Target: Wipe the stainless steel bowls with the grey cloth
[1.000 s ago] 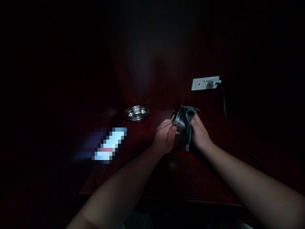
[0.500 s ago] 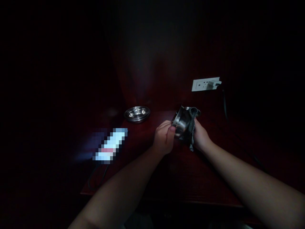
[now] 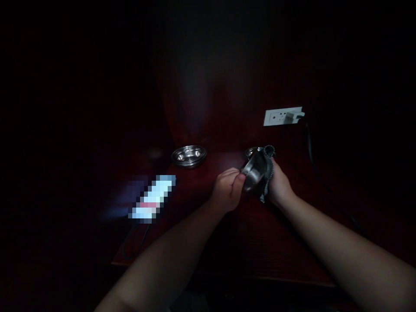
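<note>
In dim light I hold a small steel bowl tilted on its side above a dark red wooden table. My left hand is closed on the bowl's near rim, thumb on top. My right hand presses a dark grey cloth against the bowl's right side, fingers wrapped round the cloth. A strip of the cloth hangs down below the bowl.
A stack of steel bowls stands at the table's back left. Another steel piece shows just behind the held bowl. A lit phone screen with a cable lies at left. A white wall socket holds a plug and black cord.
The bowl has turned in my hands, and the cloth has shifted round its right side, bunching higher near the rim. Both hands stay in about the same place.
</note>
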`<action>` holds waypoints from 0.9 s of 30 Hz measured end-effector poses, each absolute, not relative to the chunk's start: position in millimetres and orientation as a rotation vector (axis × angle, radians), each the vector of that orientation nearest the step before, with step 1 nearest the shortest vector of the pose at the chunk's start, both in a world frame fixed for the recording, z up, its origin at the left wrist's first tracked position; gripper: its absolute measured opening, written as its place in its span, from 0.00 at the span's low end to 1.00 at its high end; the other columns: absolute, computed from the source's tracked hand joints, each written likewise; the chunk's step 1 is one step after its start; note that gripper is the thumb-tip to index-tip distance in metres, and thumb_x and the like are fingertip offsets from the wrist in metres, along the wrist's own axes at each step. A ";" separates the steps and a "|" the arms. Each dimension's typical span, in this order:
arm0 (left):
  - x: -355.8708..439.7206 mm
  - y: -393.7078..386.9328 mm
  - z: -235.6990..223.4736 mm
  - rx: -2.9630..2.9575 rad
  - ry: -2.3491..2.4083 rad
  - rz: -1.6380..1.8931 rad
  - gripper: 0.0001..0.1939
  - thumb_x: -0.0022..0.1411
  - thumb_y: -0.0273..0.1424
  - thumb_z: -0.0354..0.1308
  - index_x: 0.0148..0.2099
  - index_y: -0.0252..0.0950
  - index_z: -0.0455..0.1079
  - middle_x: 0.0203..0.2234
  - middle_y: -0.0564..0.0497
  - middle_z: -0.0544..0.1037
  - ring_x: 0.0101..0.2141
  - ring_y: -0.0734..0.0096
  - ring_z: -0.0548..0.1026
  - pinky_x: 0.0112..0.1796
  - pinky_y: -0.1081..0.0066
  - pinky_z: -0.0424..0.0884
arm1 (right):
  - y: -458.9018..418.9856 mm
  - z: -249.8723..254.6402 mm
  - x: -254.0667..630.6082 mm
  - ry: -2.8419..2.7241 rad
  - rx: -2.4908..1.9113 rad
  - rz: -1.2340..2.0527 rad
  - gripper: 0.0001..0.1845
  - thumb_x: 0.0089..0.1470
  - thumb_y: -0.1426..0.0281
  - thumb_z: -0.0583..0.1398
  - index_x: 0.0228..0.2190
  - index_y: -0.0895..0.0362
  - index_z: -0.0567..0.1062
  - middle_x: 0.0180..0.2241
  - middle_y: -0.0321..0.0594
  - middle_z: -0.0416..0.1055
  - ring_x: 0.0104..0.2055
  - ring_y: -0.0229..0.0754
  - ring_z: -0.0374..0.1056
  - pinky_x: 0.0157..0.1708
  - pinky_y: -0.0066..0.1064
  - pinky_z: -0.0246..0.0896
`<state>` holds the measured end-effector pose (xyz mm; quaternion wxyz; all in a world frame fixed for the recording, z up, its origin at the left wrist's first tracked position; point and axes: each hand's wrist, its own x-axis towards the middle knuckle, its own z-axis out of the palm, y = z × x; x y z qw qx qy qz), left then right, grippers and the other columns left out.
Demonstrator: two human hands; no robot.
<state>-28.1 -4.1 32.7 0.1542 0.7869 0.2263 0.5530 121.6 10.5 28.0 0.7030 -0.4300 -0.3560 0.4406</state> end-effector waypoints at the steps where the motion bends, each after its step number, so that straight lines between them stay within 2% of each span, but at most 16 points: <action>1: -28.1 -4.4 32.9 2.255 0.653 1.585 0.22 0.68 0.36 0.40 0.22 0.37 0.58 0.19 0.51 0.65 0.24 0.73 0.64 0.29 0.69 0.60 | 10.7 27.2 122.3 -0.816 -0.977 0.969 0.24 0.48 0.46 0.58 0.32 0.53 0.79 0.32 0.34 0.79 0.40 0.45 0.72 0.47 0.37 0.63; 7: -28.3 -4.8 33.0 2.258 0.686 1.585 0.22 0.68 0.36 0.39 0.22 0.37 0.58 0.18 0.52 0.64 0.23 0.73 0.63 0.28 0.69 0.60 | 12.4 23.3 125.5 -0.911 -1.060 0.899 0.27 0.48 0.43 0.57 0.31 0.52 0.79 0.32 0.35 0.79 0.42 0.49 0.72 0.48 0.40 0.62; 13: -28.5 -5.7 34.2 2.273 0.687 1.559 0.23 0.69 0.36 0.39 0.23 0.36 0.61 0.19 0.50 0.67 0.24 0.72 0.65 0.29 0.69 0.61 | 12.2 25.1 126.6 -0.956 -1.092 0.833 0.28 0.49 0.43 0.56 0.33 0.54 0.79 0.32 0.37 0.79 0.41 0.49 0.72 0.46 0.40 0.62; 16: -28.5 -6.3 34.8 2.277 0.667 1.561 0.23 0.69 0.36 0.39 0.22 0.36 0.59 0.19 0.51 0.66 0.24 0.73 0.64 0.28 0.69 0.60 | 10.5 26.3 126.3 -0.955 -1.096 0.801 0.27 0.48 0.44 0.57 0.31 0.54 0.78 0.32 0.37 0.78 0.40 0.49 0.72 0.46 0.40 0.61; 19: -28.6 -6.1 33.8 2.257 0.665 1.599 0.22 0.69 0.36 0.39 0.21 0.37 0.57 0.18 0.52 0.63 0.22 0.74 0.62 0.27 0.69 0.59 | 9.3 26.0 125.3 -0.952 -0.986 0.824 0.23 0.49 0.47 0.59 0.34 0.52 0.78 0.35 0.35 0.78 0.42 0.48 0.71 0.48 0.41 0.61; 23: -29.0 -4.6 31.1 2.215 0.722 1.593 0.23 0.69 0.38 0.38 0.24 0.36 0.61 0.21 0.50 0.66 0.23 0.73 0.64 0.27 0.69 0.60 | 7.1 26.5 124.5 -0.971 -0.823 0.893 0.18 0.50 0.54 0.61 0.40 0.49 0.77 0.42 0.33 0.77 0.47 0.47 0.71 0.51 0.41 0.60; 27: -29.3 -4.7 30.7 2.184 0.759 1.591 0.24 0.69 0.39 0.38 0.24 0.35 0.63 0.21 0.50 0.68 0.24 0.73 0.65 0.27 0.70 0.61 | 3.7 29.8 124.7 -1.052 -0.748 0.867 0.15 0.52 0.58 0.60 0.40 0.48 0.77 0.43 0.32 0.77 0.49 0.47 0.70 0.53 0.41 0.59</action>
